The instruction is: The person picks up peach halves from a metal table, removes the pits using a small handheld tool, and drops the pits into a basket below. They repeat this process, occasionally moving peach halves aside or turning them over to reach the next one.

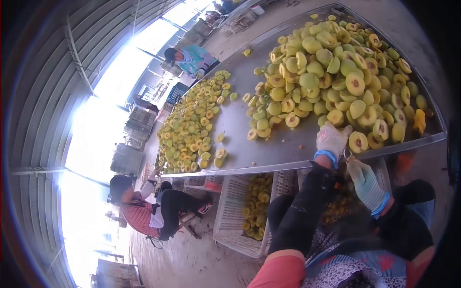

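Note:
My left hand (pixel 331 140), in a pale glove with a blue band at the wrist, is at the near edge of a big heap of halved green-yellow stone fruit (pixel 331 72). Its fingers are curled, and what lies in them, if anything, is hidden. Just to the right and nearer to me, my right hand (pixel 369 186), also gloved, is closed round a small tool with a looped metal end (pixel 346 154). The loop points up towards my left hand. A cut half with its brown centre showing, the fruit half (pixel 357 142), lies beside my left hand.
The heap rests on a metal table (pixel 269 156) with a raised rim. A second pile of halves (pixel 192 125) lies to the left. White crates (pixel 230 216) of fruit stand below. One person (pixel 144 206) sits at the left; another person (pixel 192 60) is across the table.

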{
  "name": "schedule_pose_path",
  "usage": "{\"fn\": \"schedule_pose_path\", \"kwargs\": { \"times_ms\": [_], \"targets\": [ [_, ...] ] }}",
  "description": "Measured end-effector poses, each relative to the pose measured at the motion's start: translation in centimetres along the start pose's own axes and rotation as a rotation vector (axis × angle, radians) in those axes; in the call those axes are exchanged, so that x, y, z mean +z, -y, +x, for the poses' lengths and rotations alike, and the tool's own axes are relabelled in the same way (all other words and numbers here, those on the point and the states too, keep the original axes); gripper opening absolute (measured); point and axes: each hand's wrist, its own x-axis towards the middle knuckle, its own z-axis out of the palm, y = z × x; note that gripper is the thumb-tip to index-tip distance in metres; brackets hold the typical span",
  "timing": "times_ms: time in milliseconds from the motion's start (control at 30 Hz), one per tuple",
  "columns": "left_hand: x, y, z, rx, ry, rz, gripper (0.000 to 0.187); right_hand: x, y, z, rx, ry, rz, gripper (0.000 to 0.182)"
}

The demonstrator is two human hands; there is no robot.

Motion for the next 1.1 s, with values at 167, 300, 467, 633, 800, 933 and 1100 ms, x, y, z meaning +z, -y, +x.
{"fn": "schedule_pose_path", "kwargs": {
  "times_ms": [167, 300, 467, 633, 800, 933, 1100],
  "targets": [
    [-1.8, 0.7, -1.2, -0.068, 0.017, -0.509, 0.068, 0.7, -0.4, 0.4, 0.131, 0.023, 0.138, 0.030],
    [-2.7, 4.7, -0.7, -0.003, 0.020, -1.067, 0.055, 1.2, -3.2, 1.4, 0.200, -0.072, 0.661, 0.023],
    [-4.7, 3.1, -6.2, 0.092, 0.125, -1.529, 0.037, 2.2, -1.3, 2.4, -0.166, -0.094, 0.094, 0.026],
    [-4.6, 3.2, -7.3, 0.427, 0.113, -1.154, 0.033, 1.9, -1.1, 3.2, -0.080, -0.121, -0.238, 0.034],
    [-3.7, 3.1, -7.5, 0.391, 0.098, -1.518, 0.031, 2.0, -1.8, 3.8, -0.085, -0.110, -0.209, 0.034],
    [-3.4, 3.2, -7.7, 0.393, 0.112, -1.421, 0.033, 1.7, -2.3, 3.9, -0.038, -0.080, -0.221, 0.034],
    [-3.5, 2.4, -8.1, 0.289, 0.116, -1.627, 0.031, 2.3, -2.4, 3.6, -0.082, -0.066, -0.171, 0.032]
  ]
}}
